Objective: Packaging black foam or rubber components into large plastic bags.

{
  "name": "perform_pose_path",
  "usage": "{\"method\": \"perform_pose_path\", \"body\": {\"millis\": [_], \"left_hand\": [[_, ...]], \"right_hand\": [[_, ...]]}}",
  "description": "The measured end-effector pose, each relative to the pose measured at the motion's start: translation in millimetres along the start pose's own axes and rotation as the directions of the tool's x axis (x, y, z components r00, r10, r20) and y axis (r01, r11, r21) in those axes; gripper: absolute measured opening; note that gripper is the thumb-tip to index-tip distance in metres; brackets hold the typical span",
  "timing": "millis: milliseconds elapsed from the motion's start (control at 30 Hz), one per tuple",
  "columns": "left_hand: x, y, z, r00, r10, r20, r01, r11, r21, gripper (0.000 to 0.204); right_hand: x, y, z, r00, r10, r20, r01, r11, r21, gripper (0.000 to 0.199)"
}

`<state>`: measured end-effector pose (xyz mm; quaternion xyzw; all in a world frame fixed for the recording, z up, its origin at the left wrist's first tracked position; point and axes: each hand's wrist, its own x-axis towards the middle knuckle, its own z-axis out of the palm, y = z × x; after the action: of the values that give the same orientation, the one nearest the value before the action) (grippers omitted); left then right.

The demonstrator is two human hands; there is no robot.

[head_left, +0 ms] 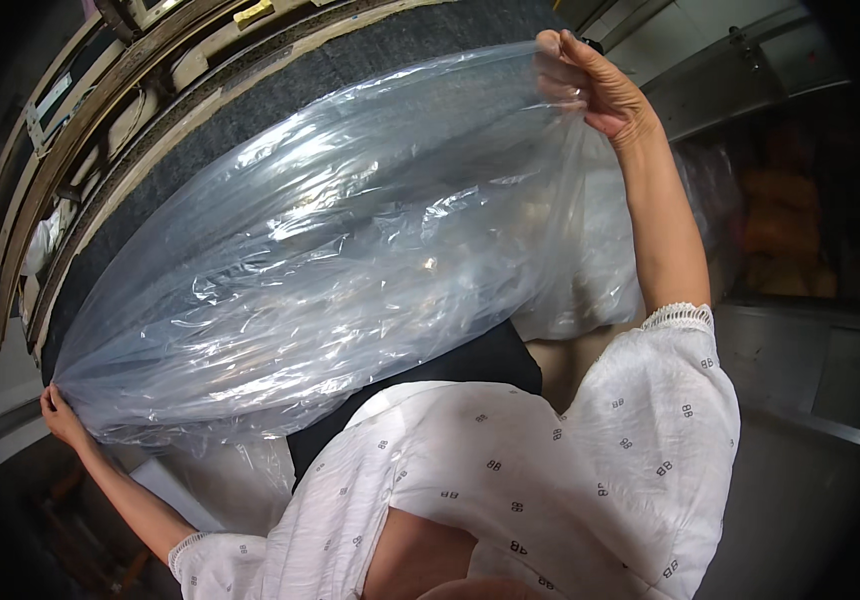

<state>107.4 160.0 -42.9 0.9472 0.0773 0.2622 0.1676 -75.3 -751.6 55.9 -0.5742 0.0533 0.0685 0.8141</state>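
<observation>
Your left hand pinches one end of the clear plastic bag | your right hand grips its other end, raised | bag stretched between both, above the dark surface

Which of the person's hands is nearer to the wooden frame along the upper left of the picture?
Left. The left hand grips the clear plastic bag at its lower left end, just below the wooden frame. The right hand pinches the bag's opposite end at upper right, far from the frame.
</observation>
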Motion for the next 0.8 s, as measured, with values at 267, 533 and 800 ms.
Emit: {"method": "perform_pose_path", "body": {"millis": [267, 533, 800], "left_hand": [[0.6, -1.1, -4.5, 0.999, 0.006, 0.034, -0.005, 0.999, -0.048, 0.033], [-7.8, 2.0, -54.3, 0.984, -0.082, -0.158, 0.037, 0.963, -0.268, 0.033], [-61.3, 3.2, -146.8, 0.978, -0.17, -0.116, 0.131, 0.949, -0.286, 0.03]], "right_hand": [[25.3, 4.5, 16.4, 0.944, -0.3, -0.141, 0.201, 0.857, -0.474, 0.01], [60.6, 60.7, 11.8, 0.739, -0.656, -0.151, 0.136, 0.365, -0.921, 0.011], [65.0, 65.6, 7.7, 0.661, -0.725, -0.192, 0.055, 0.301, -0.952, 0.015]]}}
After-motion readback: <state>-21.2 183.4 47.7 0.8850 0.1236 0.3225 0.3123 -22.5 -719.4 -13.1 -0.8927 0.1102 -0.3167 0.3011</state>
